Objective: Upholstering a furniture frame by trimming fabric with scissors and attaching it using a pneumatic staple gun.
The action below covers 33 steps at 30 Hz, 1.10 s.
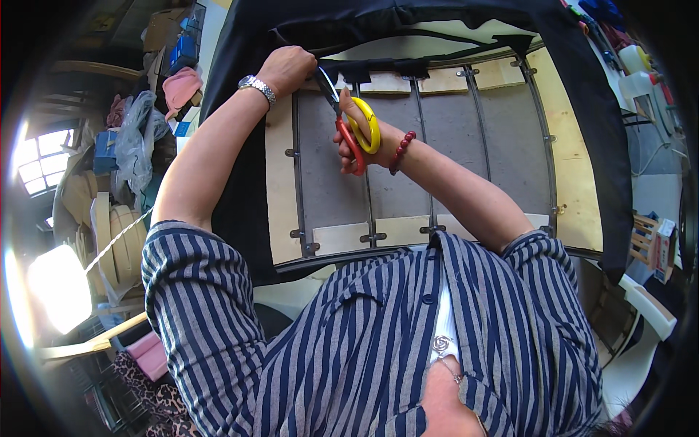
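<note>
In my right hand [357, 135] is a pair of scissors [350, 147] with one red and one yellow handle loop. Its blades point up and left, ending beside the fingers of my left hand [288, 68]. That left hand is closed on the edge of black fabric [237, 156] at the frame's far left corner; the exact pinch is partly hidden. The fabric drapes around a wooden frame [282, 211] lying before me. Dark metal strips [419, 116] run across the frame, fixed with small brackets. A silver watch and a red bead bracelet circle my wrists.
Cut black fabric strips hang along the frame's far edge. A clear plastic bag [136, 142], a pink cloth [180, 89] and a blue box [183, 53] crowd the left side. A bright lamp [60, 288] glows at lower left. White chair-like parts [650, 309] stand at right.
</note>
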Available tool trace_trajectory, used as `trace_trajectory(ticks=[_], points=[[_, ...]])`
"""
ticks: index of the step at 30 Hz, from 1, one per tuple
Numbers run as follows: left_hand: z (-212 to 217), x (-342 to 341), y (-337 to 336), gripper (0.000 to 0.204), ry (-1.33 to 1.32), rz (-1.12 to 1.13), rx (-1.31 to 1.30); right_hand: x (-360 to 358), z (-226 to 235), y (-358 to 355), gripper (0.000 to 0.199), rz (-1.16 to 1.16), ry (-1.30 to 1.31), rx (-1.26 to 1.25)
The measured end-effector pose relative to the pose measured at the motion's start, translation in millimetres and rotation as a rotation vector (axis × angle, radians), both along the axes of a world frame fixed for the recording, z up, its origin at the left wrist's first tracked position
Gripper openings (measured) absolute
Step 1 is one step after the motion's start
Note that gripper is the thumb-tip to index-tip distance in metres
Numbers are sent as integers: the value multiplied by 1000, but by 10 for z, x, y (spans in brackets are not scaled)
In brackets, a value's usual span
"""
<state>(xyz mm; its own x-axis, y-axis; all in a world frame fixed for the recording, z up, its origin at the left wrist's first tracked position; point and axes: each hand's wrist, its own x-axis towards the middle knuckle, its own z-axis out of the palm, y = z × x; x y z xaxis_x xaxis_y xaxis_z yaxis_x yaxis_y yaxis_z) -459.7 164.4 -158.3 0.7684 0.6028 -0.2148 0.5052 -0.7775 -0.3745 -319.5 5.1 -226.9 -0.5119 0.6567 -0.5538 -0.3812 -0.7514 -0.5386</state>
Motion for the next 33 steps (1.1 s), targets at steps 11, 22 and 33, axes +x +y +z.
trace_trajectory(ticks=[11,22,33], points=[[3,8,-17,11,-16,25,5,-159,-21,104,83,-29,-12,-10],[-26,-7,32,10,-53,25,-51,-230,-69,61,65,-140,-181,95],[56,74,47,10,-113,135,-115,310,130,-91,70,-72,-116,46]])
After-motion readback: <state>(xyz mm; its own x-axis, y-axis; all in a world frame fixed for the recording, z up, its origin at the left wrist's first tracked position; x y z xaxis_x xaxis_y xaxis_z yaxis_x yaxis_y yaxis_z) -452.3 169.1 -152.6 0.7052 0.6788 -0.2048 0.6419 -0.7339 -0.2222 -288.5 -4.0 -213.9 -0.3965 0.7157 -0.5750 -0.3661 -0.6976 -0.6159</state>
